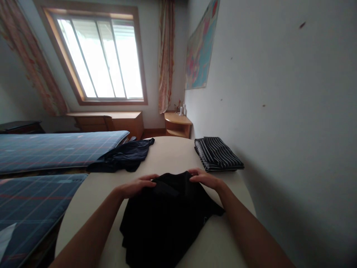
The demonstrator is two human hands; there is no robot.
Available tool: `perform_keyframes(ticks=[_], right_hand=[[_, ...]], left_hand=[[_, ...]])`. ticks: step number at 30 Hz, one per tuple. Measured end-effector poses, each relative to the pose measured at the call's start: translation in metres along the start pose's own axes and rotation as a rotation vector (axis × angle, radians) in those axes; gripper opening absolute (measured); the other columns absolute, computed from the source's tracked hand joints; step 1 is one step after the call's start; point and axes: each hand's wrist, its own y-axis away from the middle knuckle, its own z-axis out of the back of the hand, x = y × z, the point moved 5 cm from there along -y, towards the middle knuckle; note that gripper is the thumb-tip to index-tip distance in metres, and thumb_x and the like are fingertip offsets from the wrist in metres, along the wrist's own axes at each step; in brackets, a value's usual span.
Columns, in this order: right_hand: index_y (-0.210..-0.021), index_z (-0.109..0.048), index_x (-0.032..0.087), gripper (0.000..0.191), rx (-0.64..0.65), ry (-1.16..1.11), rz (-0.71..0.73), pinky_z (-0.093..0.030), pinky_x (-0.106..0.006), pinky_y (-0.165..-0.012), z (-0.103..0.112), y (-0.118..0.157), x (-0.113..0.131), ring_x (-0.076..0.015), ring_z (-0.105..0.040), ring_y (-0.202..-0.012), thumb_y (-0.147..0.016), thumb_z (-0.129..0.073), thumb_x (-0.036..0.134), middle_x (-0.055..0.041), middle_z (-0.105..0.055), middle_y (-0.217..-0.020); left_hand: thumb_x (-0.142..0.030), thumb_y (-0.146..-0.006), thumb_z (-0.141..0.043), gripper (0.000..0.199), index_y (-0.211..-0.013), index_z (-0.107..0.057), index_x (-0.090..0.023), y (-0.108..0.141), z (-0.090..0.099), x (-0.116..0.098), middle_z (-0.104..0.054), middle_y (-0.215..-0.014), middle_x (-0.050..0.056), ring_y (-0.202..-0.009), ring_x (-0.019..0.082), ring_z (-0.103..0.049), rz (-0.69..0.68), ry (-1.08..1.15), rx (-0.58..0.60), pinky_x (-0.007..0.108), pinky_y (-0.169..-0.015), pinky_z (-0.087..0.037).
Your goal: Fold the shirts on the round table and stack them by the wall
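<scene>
A black garment, which looks like a T-shirt (167,223), lies spread on the round cream table (170,150) in front of me. My left hand (141,185) pinches its far edge on the left, thumb and fingers closed on the cloth. At the right end of that same edge, my right hand (205,178) grips the fabric between thumb and fingers. Between the hands the edge is slightly raised and wrinkled. The near end of the garment runs out of the bottom of the view.
Folded black-and-white striped cloth (219,152) sits at the table's right, near the wall (292,130). A dark navy garment (125,154) hangs partly over the table's left edge. Beds with blue plaid mattresses (55,149) stand left. A corner shelf (178,120) is behind.
</scene>
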Motion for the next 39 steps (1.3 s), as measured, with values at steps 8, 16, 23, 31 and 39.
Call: perform_keyframes(ticks=[8,16,23,31,39], right_hand=[[-0.110,-0.050,0.026,0.039,-0.624,0.003,0.237,-0.050,-0.029,-0.067,0.022,-0.008,0.007,-0.0168,-0.062,-0.075,-0.086,-0.060,0.055,0.0013,-0.066,-0.083],[-0.113,-0.045,0.023,0.039,-0.688,0.364,0.045,-0.051,-0.035,-0.072,0.023,-0.013,-0.009,-0.0208,-0.064,-0.076,-0.093,-0.043,0.056,-0.0024,-0.064,-0.084],[-0.108,-0.051,0.023,0.042,-0.711,0.204,0.080,-0.052,-0.033,-0.066,0.039,-0.005,0.002,-0.0209,-0.065,-0.074,-0.088,-0.051,0.060,-0.0033,-0.066,-0.083],[-0.128,-0.037,0.025,0.052,-0.894,0.099,0.244,-0.055,-0.035,-0.064,0.048,0.008,0.010,-0.0232,-0.067,-0.084,-0.092,-0.044,0.061,-0.0062,-0.068,-0.096],[-0.131,-0.038,0.029,0.051,-0.664,-0.079,0.250,-0.058,-0.037,-0.081,0.030,-0.004,0.005,-0.0211,-0.069,-0.090,-0.088,-0.057,0.048,-0.0042,-0.070,-0.108]], left_hand=[[-0.066,-0.077,-0.064,0.078,-0.138,-0.052,-0.018,-0.021,0.018,-0.023,-0.063,-0.132,0.012,-0.119,0.030,-0.060,-0.443,-0.161,-0.457,0.042,-0.102,-0.046],[-0.046,-0.069,-0.078,0.097,-0.150,-0.035,-0.015,-0.020,0.004,-0.006,-0.058,-0.139,0.015,-0.125,0.031,-0.056,-0.331,-0.518,-0.313,0.043,-0.110,-0.040],[-0.046,-0.075,-0.070,0.047,-0.113,-0.065,-0.019,-0.010,-0.004,-0.007,-0.073,-0.105,0.004,-0.097,0.026,-0.067,-0.151,-0.482,0.035,0.035,-0.085,-0.053],[-0.049,-0.080,-0.062,0.055,-0.127,-0.060,-0.021,-0.020,0.020,-0.014,-0.063,-0.130,0.011,-0.112,0.028,-0.062,-0.467,-0.577,-0.495,0.040,-0.094,-0.049],[-0.035,-0.080,-0.061,0.063,-0.140,-0.047,-0.021,-0.036,0.011,0.011,-0.071,-0.114,0.009,-0.088,0.024,-0.069,-0.301,-0.712,-0.532,0.036,-0.087,-0.049]])
